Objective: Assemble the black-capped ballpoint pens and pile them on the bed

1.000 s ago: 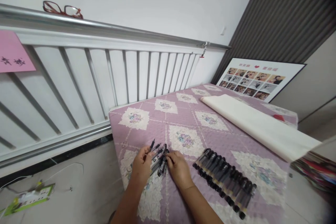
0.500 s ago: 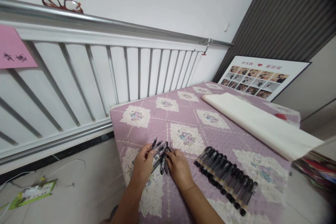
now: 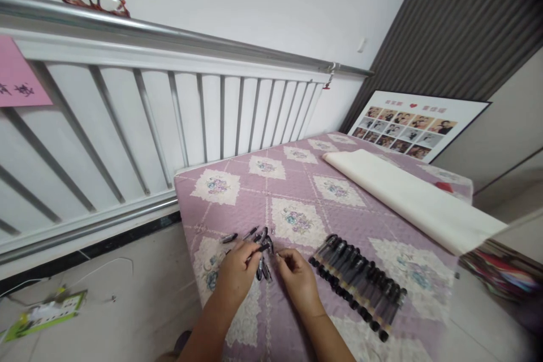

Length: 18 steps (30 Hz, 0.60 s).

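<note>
A small heap of black pens (image 3: 259,249) lies on the purple quilted cover (image 3: 305,192) near its front left corner. My left hand (image 3: 235,274) rests on the heap with fingers closed round one of the pens. My right hand (image 3: 299,278) sits just right of the heap, fingertips pinched together on something too small to name. One loose pen (image 3: 229,237) lies apart to the left of the heap. To the right of my right hand, a tidy row of several black pens (image 3: 355,285) lies side by side.
A white railing (image 3: 169,119) with a metal rail runs behind the cover; red glasses (image 3: 94,1) rest on top. A cream paper roll (image 3: 409,199) lies at the back right, before a photo board (image 3: 409,124). A green packet (image 3: 44,311) lies on the floor at left.
My right hand has drawn back from the heap toward the right. The left hand has shifted over the heap, and one pen now lies apart to its left. The view tilted slightly.
</note>
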Motion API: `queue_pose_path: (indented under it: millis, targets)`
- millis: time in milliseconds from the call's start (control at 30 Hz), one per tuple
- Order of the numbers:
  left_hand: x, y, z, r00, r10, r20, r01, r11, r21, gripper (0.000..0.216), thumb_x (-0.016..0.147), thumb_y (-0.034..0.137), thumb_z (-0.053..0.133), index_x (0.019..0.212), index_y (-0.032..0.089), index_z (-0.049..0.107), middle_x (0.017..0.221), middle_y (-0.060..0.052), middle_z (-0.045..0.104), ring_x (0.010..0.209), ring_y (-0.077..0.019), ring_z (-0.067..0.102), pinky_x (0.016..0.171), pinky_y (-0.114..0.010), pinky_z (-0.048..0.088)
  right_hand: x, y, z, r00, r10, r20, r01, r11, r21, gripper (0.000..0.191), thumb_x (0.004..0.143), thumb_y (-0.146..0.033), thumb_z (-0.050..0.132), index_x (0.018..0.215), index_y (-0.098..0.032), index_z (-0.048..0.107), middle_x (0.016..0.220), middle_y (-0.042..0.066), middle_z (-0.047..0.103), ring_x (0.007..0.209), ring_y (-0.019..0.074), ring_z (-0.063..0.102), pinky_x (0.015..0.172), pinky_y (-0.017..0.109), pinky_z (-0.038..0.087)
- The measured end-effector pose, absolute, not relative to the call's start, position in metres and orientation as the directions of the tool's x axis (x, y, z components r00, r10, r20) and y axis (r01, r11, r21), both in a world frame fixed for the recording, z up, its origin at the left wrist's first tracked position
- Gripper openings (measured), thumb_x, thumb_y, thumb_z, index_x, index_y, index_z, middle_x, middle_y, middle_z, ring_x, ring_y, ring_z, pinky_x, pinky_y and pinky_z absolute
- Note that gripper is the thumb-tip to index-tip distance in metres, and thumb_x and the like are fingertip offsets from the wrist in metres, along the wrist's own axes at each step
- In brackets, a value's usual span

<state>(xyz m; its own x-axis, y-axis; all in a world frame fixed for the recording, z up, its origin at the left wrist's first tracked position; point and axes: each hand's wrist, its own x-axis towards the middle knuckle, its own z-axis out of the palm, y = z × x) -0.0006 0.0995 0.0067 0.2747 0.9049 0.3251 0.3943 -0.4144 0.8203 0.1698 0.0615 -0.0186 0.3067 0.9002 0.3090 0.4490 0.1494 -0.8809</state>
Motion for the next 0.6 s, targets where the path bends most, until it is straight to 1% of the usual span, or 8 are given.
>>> queue_pose_path:
  millis: [100,200,267,367,467,600]
  targets:
    - [0.001,0.094,0.008,0.376,0.861,0.343,0.500,-0.500,0.708,0.021,0.087,0.022,0.049,0.097,0.024,0.067,0.092,-0.004,0.066,0.088,-0.0204,0.060,0.079,-0.032,0.045,0.173,0.044,-0.017,0.411,0.891,0.192,0.262,0.087,-0.961,0.018,0.075,-0.037,0.065,0.074,-0.020,0.060,0.069,0.001,0.062,0.067,0.0183,0.058,0.065,0.028,0.048]
    - [0.002,0.090,0.009,0.445,0.826,0.347,0.566,-0.559,0.605,0.018,0.087,0.021,0.051,0.095,0.025,0.067,0.090,-0.004,0.065,0.088,-0.0216,0.058,0.079,-0.034,0.044,0.175,0.030,-0.013,0.450,0.887,0.107,0.131,0.053,-0.990,0.024,0.072,-0.040,0.069,0.084,-0.021,0.062,0.075,0.002,0.064,0.071,0.0186,0.059,0.068,0.029,0.048]
    - [0.003,0.088,0.010,0.474,0.811,0.344,0.598,-0.583,0.550,0.017,0.087,0.022,0.052,0.094,0.026,0.067,0.090,-0.004,0.064,0.088,-0.0223,0.058,0.080,-0.036,0.042,0.175,0.024,-0.011,0.442,0.895,0.062,0.090,0.025,-0.996,0.028,0.072,-0.042,0.069,0.089,-0.020,0.064,0.078,0.002,0.064,0.072,0.0184,0.058,0.069,0.029,0.047]
    - [0.003,0.085,0.012,0.509,0.795,0.332,0.624,-0.606,0.494,0.015,0.088,0.023,0.053,0.093,0.027,0.066,0.088,-0.003,0.064,0.089,-0.0224,0.057,0.081,-0.037,0.040,0.176,0.022,-0.009,0.398,0.917,0.022,0.070,-0.006,-0.998,0.027,0.077,-0.045,0.065,0.089,-0.020,0.066,0.071,0.000,0.061,0.067,0.0169,0.055,0.067,0.028,0.045]
    - [0.002,0.083,0.014,0.532,0.785,0.316,0.630,-0.617,0.472,0.014,0.088,0.023,0.053,0.093,0.028,0.066,0.088,-0.002,0.064,0.089,-0.0220,0.057,0.083,-0.038,0.038,0.177,0.023,-0.013,0.374,0.927,0.016,0.029,0.005,-1.000,0.027,0.080,-0.045,0.063,0.092,-0.021,0.066,0.068,-0.001,0.059,0.064,0.0159,0.053,0.064,0.027,0.044]
    - [0.001,0.083,0.015,0.544,0.786,0.295,0.638,-0.615,0.463,0.015,0.089,0.023,0.053,0.095,0.028,0.065,0.089,-0.002,0.064,0.088,-0.0216,0.058,0.083,-0.038,0.037,0.179,0.024,-0.018,0.374,0.928,0.003,-0.020,0.011,-1.000,0.027,0.079,-0.045,0.065,0.094,-0.022,0.065,0.072,-0.001,0.061,0.066,0.0155,0.053,0.064,0.027,0.043]
